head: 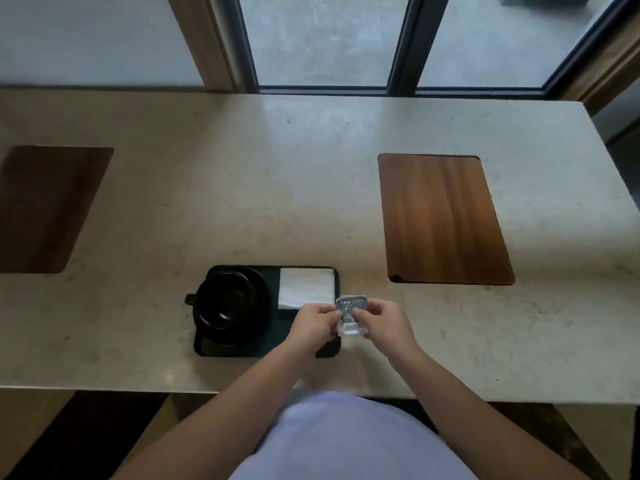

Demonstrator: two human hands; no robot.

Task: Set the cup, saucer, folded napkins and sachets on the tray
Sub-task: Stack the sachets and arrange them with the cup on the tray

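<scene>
A pale stone table [311,188] with faint mottling runs wide under a window. Near its front edge, left of centre, lies a black rectangular tray [225,349] with rounded corners and a low rim. On the tray's left half sits a glossy black saucer [258,306], and on it a round black cup [223,297], its handle pointing toward the table's left end. In the tray's far right corner lies a white folded napkin [306,287], square and soft-creased, its edges in line with the rim.

Over the tray's right edge, both hands pinch a small stack of sachets [350,315], silvery with printed paper faces, held just above the surface. The left hand [313,325] has its grip clamped on the stack's left side; the right hand [389,323] has its grip clamped on the right side.

A warm wood-grain board [443,220] with rounded corners lies toward the right end, well apart from the tray; a darker board [48,209] lies at the left end. Bare stone lies between them and behind the tray.
</scene>
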